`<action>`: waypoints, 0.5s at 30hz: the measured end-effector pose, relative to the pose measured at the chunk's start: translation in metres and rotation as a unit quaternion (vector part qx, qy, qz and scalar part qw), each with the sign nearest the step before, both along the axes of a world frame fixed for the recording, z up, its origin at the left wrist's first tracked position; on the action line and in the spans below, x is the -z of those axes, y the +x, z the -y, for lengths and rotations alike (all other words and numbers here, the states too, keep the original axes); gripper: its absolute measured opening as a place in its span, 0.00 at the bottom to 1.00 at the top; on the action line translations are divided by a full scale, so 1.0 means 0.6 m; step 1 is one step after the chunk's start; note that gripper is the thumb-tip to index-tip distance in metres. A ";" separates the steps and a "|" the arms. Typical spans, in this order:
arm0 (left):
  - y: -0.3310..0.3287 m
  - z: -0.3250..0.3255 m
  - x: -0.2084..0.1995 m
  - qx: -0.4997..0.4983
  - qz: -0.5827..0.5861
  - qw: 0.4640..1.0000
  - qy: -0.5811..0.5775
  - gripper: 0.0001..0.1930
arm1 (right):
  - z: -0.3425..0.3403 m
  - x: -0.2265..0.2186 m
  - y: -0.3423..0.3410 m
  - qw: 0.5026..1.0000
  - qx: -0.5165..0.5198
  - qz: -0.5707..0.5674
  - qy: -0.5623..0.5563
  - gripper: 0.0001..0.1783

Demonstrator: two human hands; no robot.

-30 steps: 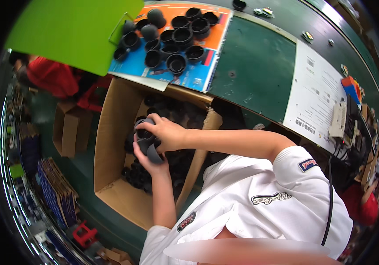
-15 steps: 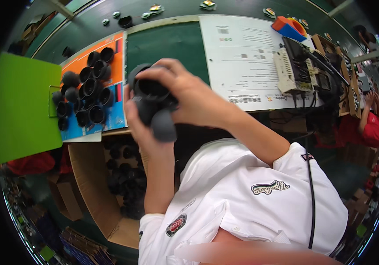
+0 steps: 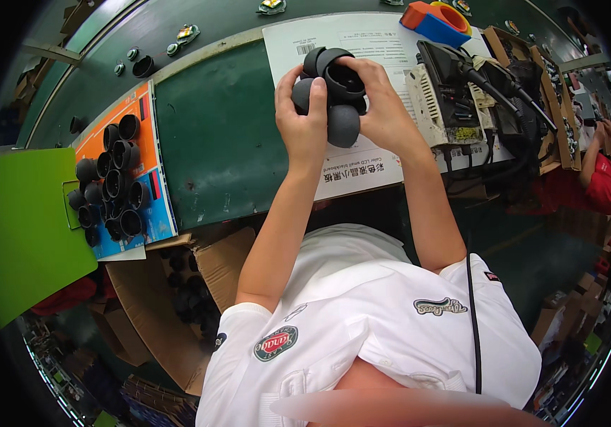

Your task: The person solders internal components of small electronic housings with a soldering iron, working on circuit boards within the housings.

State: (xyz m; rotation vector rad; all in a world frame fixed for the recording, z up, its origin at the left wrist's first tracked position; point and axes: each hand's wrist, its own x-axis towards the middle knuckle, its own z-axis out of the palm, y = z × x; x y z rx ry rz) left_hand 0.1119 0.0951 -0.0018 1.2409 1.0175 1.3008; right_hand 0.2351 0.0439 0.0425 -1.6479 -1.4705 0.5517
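Both my hands are raised over a white printed sheet (image 3: pixel 359 173) on the green table (image 3: pixel 213 146), gripping a cluster of several black round plastic shells (image 3: pixel 343 127). My left hand (image 3: pixel 302 127) wraps the cluster's left side, thumb pressed on a domed shell. On the other side my right hand (image 3: pixel 389 119) curls its fingers round an open, cup-like shell and the domed one below it. Further left, a group of similar black shells (image 3: pixel 117 183), many with open rims up, sits on an orange and blue printed sheet (image 3: pixel 138 107).
A cardboard box (image 3: pixel 150 320) holding black parts stands below the table's front edge. Right of the sheet is a pale and black device (image 3: pixel 428 107) with cables, near coloured tape rolls (image 3: pixel 439 25). A green panel (image 3: pixel 28 228) lies far left. A person in red (image 3: pixel 608 183) is at right.
Both hands have moved right with the black shells, from beside the orange and blue sheet to over the white sheet. The view has shifted too.
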 end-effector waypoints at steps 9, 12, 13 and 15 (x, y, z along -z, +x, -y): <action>-0.042 -0.019 0.008 -0.107 -0.247 0.946 0.178 0.17 | -0.051 0.031 -0.037 0.993 -0.020 0.113 -0.007 0.36; -0.055 -0.031 0.025 -0.120 -0.335 0.911 0.209 0.16 | -0.064 0.040 -0.044 0.990 -0.056 0.127 0.009 0.35; -0.058 -0.038 0.028 -0.108 -0.333 0.908 0.231 0.17 | -0.067 0.041 -0.044 0.990 -0.057 0.127 0.008 0.35; -0.063 -0.055 0.031 -0.094 -0.330 0.905 0.253 0.18 | -0.070 0.041 -0.034 0.991 -0.096 0.090 0.013 0.35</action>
